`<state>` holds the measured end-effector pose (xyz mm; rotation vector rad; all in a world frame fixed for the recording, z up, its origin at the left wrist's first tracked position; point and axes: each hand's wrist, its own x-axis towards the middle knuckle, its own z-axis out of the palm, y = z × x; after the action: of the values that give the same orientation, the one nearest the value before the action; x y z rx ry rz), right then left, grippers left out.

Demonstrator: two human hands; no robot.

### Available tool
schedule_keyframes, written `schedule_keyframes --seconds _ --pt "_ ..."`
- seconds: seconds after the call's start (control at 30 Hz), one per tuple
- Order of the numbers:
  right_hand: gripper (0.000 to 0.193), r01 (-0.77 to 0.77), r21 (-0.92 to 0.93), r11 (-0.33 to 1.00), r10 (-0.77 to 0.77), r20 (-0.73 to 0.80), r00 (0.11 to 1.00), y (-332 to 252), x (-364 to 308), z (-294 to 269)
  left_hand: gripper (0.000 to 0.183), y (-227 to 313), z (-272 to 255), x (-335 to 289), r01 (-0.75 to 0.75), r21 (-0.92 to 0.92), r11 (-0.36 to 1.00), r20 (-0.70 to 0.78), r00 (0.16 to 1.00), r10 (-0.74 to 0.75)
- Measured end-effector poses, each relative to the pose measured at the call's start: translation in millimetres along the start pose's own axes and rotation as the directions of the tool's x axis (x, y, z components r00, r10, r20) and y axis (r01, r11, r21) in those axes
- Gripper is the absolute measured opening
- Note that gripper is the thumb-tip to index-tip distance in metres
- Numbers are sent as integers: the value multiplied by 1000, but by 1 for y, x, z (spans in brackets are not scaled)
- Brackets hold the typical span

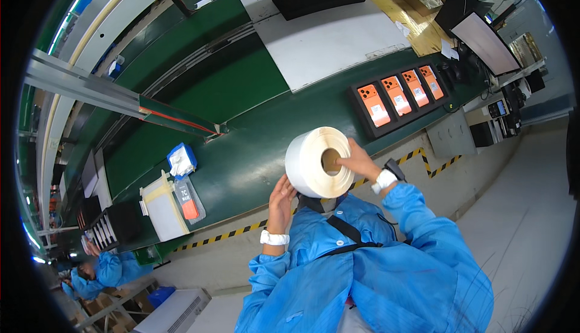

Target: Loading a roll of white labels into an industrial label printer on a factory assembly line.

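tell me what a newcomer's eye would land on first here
Probably the large white roll near the middle of the picture, with the right hand reaching into its core and the left hand at its lower left side. Next, the four orange phones lined up in a black tray on the green bench, to the roll's upper right.

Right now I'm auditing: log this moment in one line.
left hand: touching white ring-shaped roll | right hand: holding it at core | black rectangular tray on green workbench: four orange phones
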<state>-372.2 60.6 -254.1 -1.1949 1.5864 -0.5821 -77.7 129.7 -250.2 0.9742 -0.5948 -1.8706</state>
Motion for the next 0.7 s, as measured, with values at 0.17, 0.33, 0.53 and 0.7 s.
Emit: schedule_keyframes --seconds 0.17,0.33,0.53,0.7 --pt "76 -15 -421 907 1 -32 999 -30 48 11 75 11 -30 26 153 118 981 -166 977 -132" --pt "79 -17 -552 834 -69 -133 989 -37 83 34 75 7 -57 56 225 187 956 -336 929 -153" --pt "94 -129 -472 872 -19 -295 955 -24 94 64 71 -26 -80 106 126 484 866 -332 942 49" --pt "99 -154 -425 892 -17 -373 928 -4 78 70 83 -20 -35 144 42 866 499 -230 919 322"
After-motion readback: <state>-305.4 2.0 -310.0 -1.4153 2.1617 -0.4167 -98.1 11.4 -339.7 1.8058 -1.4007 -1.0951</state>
